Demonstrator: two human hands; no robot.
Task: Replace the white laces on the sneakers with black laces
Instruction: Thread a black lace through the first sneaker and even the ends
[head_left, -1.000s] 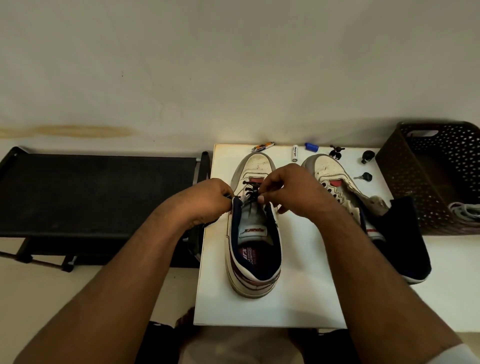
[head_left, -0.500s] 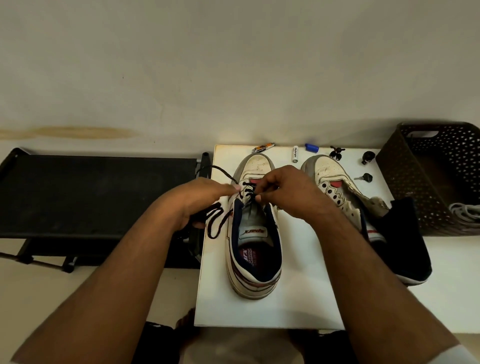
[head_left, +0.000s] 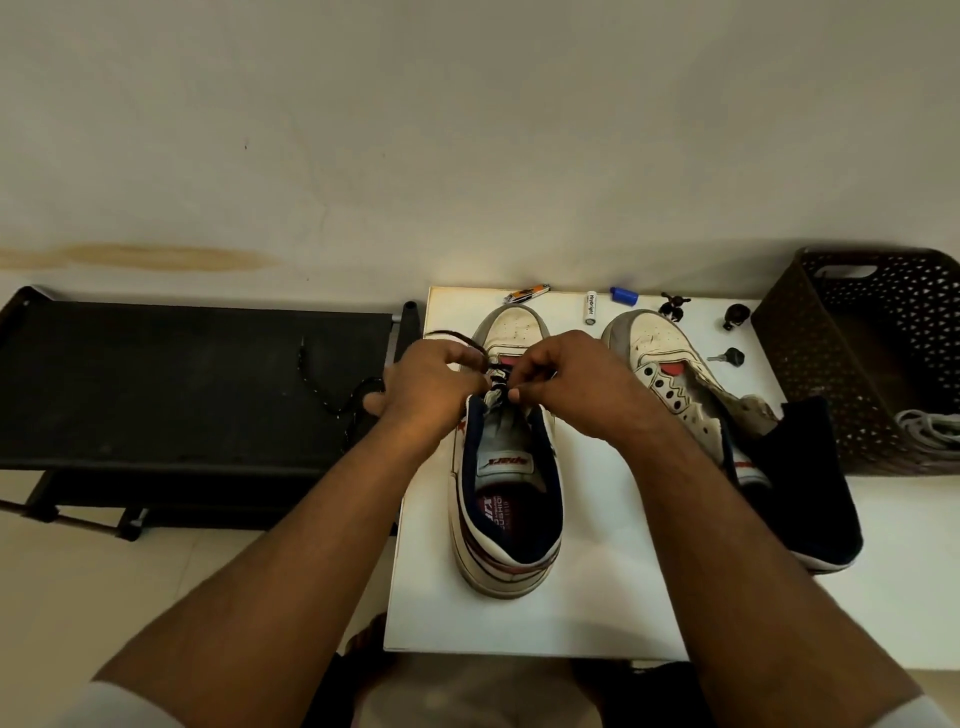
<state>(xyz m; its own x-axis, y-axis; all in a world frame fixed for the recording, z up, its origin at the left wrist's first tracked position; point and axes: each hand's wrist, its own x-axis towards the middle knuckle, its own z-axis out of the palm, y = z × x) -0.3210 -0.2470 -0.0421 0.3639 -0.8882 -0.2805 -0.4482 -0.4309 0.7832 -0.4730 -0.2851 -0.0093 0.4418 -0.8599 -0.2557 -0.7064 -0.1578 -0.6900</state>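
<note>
Black lace (head_left: 470, 347) runs through the eyelets of the near sneaker (head_left: 506, 467), which stands at table (head_left: 519, 618) centre. Left hand (head_left: 428, 382) and right hand (head_left: 563, 382) each pinch the lace at the eyelets, fingers curled. Second sneaker (head_left: 670, 364) lies just right; basket (head_left: 852, 364) beyond holds white laces (head_left: 935, 426).

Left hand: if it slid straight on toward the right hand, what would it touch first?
Probably the black lace and the tongue of the near sneaker, just before the right hand. The left hand is nearly there already; one view leaves depth unclear.
</note>
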